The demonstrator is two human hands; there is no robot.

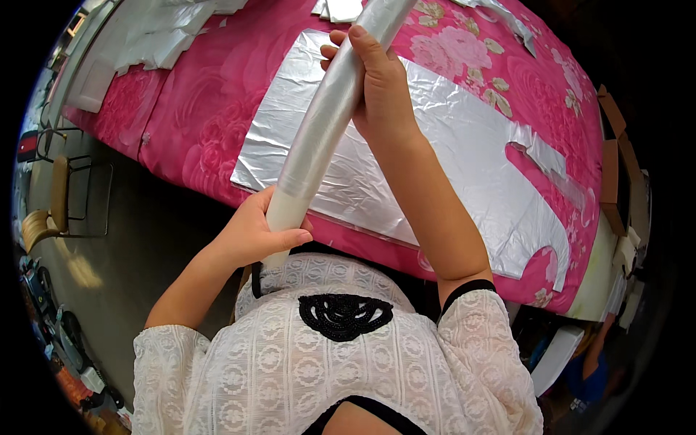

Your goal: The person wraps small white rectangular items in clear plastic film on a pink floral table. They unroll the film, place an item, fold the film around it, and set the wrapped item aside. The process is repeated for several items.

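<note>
A long roll of shiny translucent plastic film (pixel 319 138) slants across in front of me, from my lap up over the table. My left hand (pixel 264 228) is wrapped round its lower end, where a smooth whitish part shows. Farther up, my right hand (pixel 377 80) grips the roll from the right side, thumb along the top and fingertips showing on the far side. Below the roll, a flat stack of silvery plastic vest-type bags (pixel 449 174) lies on the table, with its cut-out handles toward the right. The roll's top end runs out of the picture.
A pink flowered cloth (pixel 203 109) covers the table. More silvery plastic pieces lie at the far left (pixel 152 43) and far right (pixel 507 22). A chair (pixel 54 203) stands on the left. At the right are cardboard boxes (pixel 616 174) and part of another person in blue (pixel 587 377).
</note>
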